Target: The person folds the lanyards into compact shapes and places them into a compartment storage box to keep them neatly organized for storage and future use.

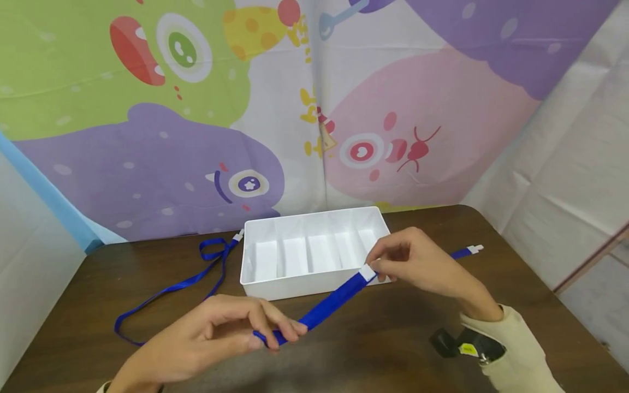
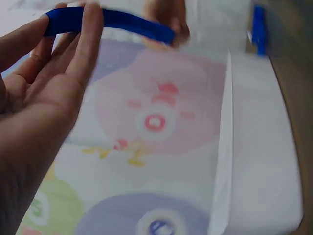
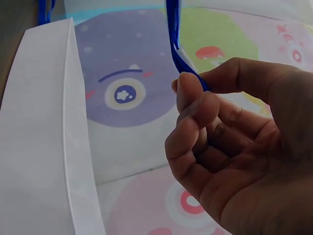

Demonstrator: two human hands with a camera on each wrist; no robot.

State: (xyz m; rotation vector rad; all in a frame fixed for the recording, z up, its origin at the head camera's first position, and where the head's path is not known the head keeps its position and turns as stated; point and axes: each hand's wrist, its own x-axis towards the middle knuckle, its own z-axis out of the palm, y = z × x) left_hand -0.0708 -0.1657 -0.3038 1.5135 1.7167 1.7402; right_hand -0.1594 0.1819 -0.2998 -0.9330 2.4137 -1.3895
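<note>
A blue lanyard (image 1: 336, 301), gathered into a short flat strip, stretches between my two hands in front of the box. At its lower left end, my left hand (image 1: 211, 335) pinches the strip between thumb and fingers; the left wrist view shows the band (image 2: 132, 23) passing across those fingers. My right hand (image 1: 422, 265) pinches the other end, beside a white plastic clip (image 1: 367, 272). In the right wrist view, thumb and index finger grip the blue strap (image 3: 173, 29), with the remaining fingers curled below.
Behind the hands stands a white box (image 1: 295, 287) with several compartments. A second blue lanyard (image 1: 182, 285) lies loosely looped on the brown table (image 1: 98, 284) to its left. Part of another, white-tipped lanyard (image 1: 462, 253) shows beyond my right wrist. A cartoon cloth (image 1: 196, 147) hangs behind.
</note>
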